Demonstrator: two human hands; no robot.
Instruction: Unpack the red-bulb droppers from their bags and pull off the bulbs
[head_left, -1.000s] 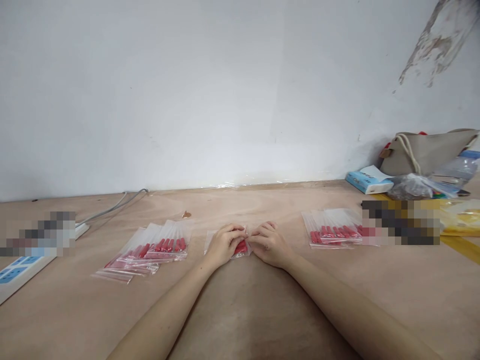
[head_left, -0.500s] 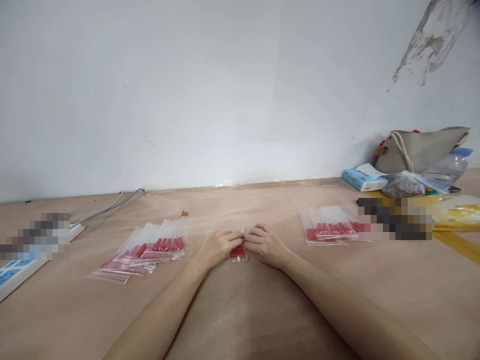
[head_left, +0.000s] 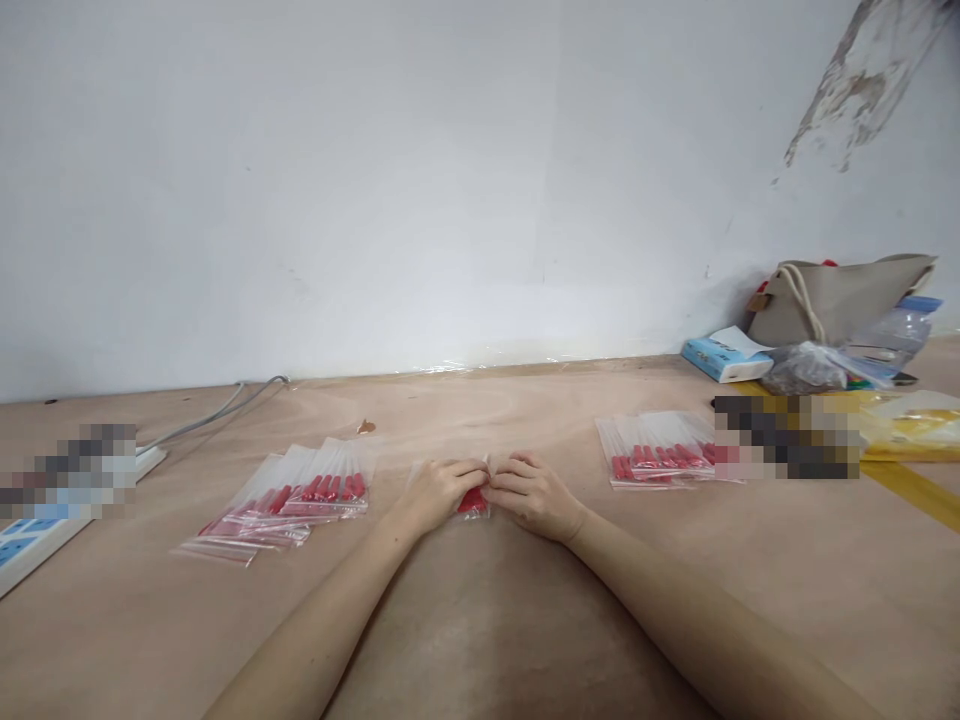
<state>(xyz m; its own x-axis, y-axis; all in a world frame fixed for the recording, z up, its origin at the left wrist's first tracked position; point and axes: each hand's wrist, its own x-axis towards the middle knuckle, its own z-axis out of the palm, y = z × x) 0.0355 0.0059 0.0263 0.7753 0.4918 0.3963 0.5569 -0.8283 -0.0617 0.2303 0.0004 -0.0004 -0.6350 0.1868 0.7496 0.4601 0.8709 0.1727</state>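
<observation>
A small clear plastic bag [head_left: 474, 504] with something red inside lies on the table between my hands. My left hand [head_left: 442, 492] is bent over it, its fingertips pinching the bag's right edge and covering much of it. From the right, the fingertips of my right hand [head_left: 534, 494] close on the same edge and meet the left fingertips. Off to the left, several clear bags with red sticks [head_left: 330, 488] lie fanned and overlapping. Another overlapping group of such bags [head_left: 664, 456] rests to the right of my right hand.
A white power strip [head_left: 45, 548] with a grey cable [head_left: 225, 408] lies at the left. Against the wall at the right are a blue tissue pack [head_left: 724, 358], a beige bag [head_left: 862, 295], a plastic bottle [head_left: 904, 330] and yellow packaging [head_left: 911, 425]. Blurred patches hide parts of both sides.
My right fingers have shifted slightly left and now cover a little more of the bag's edge. Both hands stay at the same bag; the groups of bags lie as before.
</observation>
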